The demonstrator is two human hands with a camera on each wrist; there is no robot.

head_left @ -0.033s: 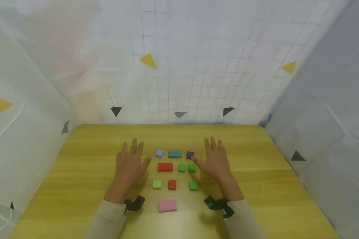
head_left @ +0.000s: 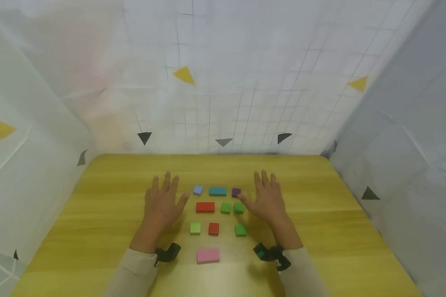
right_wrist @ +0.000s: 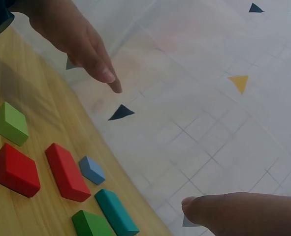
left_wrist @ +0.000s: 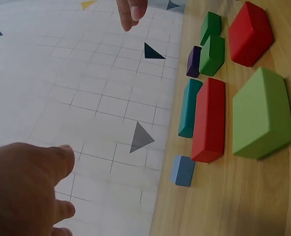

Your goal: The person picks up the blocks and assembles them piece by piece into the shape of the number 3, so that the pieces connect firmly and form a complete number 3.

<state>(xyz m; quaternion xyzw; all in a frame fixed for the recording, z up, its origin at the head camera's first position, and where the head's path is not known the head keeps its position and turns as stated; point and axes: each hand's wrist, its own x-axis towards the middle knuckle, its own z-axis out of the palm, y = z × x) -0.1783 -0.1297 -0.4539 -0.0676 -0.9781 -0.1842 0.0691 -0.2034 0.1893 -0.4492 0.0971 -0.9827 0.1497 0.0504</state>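
Observation:
Both hands hold nothing, with fingers spread, on either side of a group of toy blocks. My left hand (head_left: 161,206) is left of the light blue block (head_left: 198,190) and the long red block (head_left: 205,207). The right hand (head_left: 268,202) has its thumb close by the purple block (head_left: 236,192), partly covering it in the head view. Between them lie a teal block (head_left: 217,191) and two green blocks (head_left: 226,208). Nearer are a lime block (left_wrist: 261,115), a short red block (right_wrist: 18,169), another green block (head_left: 240,230) and a pink block (head_left: 208,255).
The blocks lie apart in loose rows on a wooden table (head_left: 107,206). White sheeting (head_left: 245,62) with yellow and dark triangles stands behind the table and at both sides. Each wrist wears a black strap with a camera mount (head_left: 168,252).

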